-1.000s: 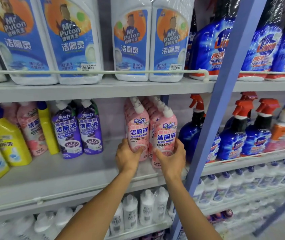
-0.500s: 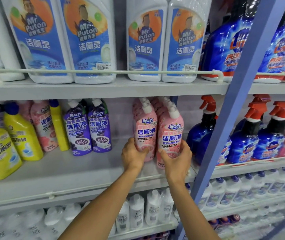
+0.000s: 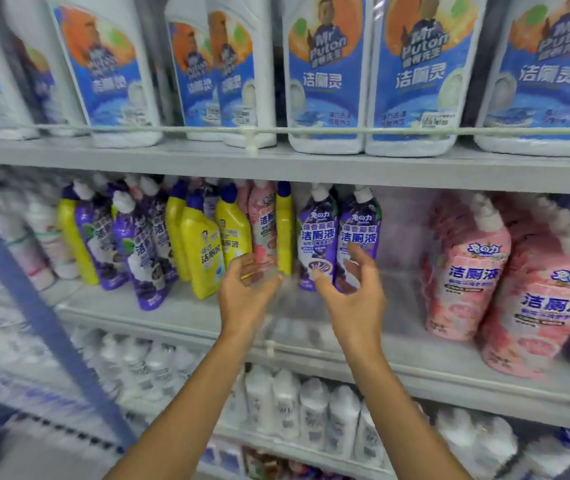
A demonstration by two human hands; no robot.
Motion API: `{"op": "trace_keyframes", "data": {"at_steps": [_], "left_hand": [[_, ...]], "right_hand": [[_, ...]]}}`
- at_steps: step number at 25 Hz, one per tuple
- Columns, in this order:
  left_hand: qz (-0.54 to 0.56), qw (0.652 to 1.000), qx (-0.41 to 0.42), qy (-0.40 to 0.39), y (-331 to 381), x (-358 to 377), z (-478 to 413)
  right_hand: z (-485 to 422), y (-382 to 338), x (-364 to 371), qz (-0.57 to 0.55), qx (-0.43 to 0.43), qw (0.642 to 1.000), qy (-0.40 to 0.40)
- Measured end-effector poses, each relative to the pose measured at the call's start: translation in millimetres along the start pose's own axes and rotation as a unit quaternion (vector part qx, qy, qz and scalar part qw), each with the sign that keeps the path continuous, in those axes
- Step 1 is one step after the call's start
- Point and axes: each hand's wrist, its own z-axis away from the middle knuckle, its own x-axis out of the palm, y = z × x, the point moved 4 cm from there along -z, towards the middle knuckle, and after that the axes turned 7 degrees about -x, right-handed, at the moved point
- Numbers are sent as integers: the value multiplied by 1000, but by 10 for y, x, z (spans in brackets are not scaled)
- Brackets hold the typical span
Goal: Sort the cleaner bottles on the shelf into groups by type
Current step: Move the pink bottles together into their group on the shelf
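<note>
- The grey metal middle shelf (image 3: 450, 372) carries the mixed cleaner bottles I am sorting. Its front rail keeps them from sliding off.
- Tall white jugs with blue labels (image 3: 325, 74) fill the shelf above, all one kind.
- Pink white-capped bottles (image 3: 467, 271) stand bunched at the right; I judge them a settled group.
- Two purple grape-label bottles (image 3: 318, 237) stand side by side mid-shelf, well apart from the pinks.
- Yellow blue-capped bottles (image 3: 200, 251) crowd to their left, with one stray pink bottle (image 3: 263, 230) wedged between them, likely my next pick.
- My left hand (image 3: 245, 292) and right hand (image 3: 353, 296) hover empty, fingers loosely spread, before that stray and the purple pair.
</note>
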Motion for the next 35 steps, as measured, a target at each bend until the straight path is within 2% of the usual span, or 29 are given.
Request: {"op": "trace_keyframes", "data": {"at_steps": [6,12,16,24,28,35], "left_hand": [[23,996,28,76,322,-1459,-473],[34,993,54,99,574,-2616,-930],[22,995,54,84,569,-3058,-1281],[-17,998,52,28,797,-2802,-2042],[-32,998,55,30,798,-2559,-2371],[-205,974,62,75,768,-2275,-2754]], "right_hand": [[199,-233,1461,-74,25,990,-116],[477,-626,2689,-71,3,987,-147],[509,-680,3212,-52,0,987,-149],[198,-622,3692,-16,-15,994,-110],[57,-460,3839,14,-44,989,-139],[14,-357,3760,-9,-57,991,-120]]}}
